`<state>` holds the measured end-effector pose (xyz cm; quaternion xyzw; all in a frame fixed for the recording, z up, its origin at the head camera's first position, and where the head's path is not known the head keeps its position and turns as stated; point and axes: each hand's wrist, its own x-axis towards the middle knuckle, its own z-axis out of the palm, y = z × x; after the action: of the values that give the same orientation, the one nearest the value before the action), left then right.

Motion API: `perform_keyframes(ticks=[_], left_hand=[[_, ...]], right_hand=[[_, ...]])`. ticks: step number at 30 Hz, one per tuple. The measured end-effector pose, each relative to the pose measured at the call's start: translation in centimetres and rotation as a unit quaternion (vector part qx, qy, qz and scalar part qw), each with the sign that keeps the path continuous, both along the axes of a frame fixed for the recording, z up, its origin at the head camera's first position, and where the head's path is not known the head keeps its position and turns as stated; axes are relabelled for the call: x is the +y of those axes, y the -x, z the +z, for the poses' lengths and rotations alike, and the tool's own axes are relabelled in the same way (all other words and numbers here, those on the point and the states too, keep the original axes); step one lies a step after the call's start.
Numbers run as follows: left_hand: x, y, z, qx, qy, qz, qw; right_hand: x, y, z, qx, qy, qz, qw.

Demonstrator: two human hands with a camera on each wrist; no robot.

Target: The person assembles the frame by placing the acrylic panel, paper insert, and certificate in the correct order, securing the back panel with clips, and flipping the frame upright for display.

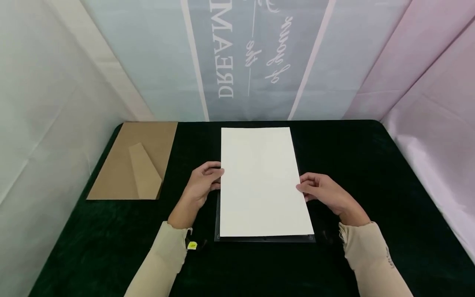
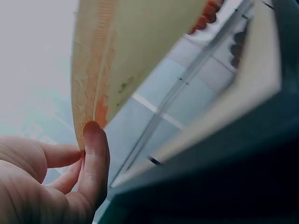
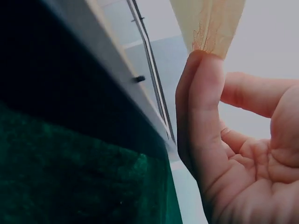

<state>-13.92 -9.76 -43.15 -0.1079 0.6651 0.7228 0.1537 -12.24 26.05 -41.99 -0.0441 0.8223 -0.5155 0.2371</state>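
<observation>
White sheet point(image 1: 261, 181), dead centre, and both my hands were on it: left hand point(image 1: 202, 181) pinching the left edge, right hand point(image 1: 326, 192) pinching the right, neither one nearer, though the left gripped a touch farther up. Its long axis ran straight away from me, between my hands, and right beneath lay the dark frame point(image 1: 265, 239), lined up much the same way. And there was the gap! From both wrists, the sheet stood clear of the frame where I pinched it, its yellowish underside marked in orange. Past the sheet's near edge, a strip of frame peeked out. Under it all spread dark green cloth point(image 1: 371, 165), soft-looking. Over to the left, well apart from my left hand, a brown board point(image 1: 148, 136) lay with its stand point(image 1: 145, 173) uppermost. Beyond hung a lettered, pale blue backdrop point(image 1: 256, 62), pinkish drape point(image 1: 434, 90) to the right.
</observation>
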Motion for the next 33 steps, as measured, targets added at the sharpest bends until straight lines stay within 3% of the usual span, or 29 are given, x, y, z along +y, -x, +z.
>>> perform_keyframes(ticks=[4,10,19,26,33], left_hand=[[0.1,0.4,-0.5,-0.004,0.018,0.003,0.9998],[-0.1,0.6,-0.5,0.024,0.021,0.001,0.9995],[0.6,0.7,-0.8,0.028,0.021,0.016,0.9993],[1.0,0.8,-1.2,0.034,0.031,0.037,0.9983],[1.1,0.3,-1.5,0.031,0.034,0.018,0.9988]], right_hand=[[0.1,0.0,-0.5,0.000,0.001,-0.022,1.000],[0.4,0.1,-1.3,-0.008,0.015,-0.026,1.000],[1.1,1.0,-0.2,-0.008,0.000,-0.005,1.000],[1.2,0.8,-0.2,-0.030,0.008,-0.005,1.000],[1.5,0.5,-1.0,-0.022,-0.008,-0.015,1.000]])
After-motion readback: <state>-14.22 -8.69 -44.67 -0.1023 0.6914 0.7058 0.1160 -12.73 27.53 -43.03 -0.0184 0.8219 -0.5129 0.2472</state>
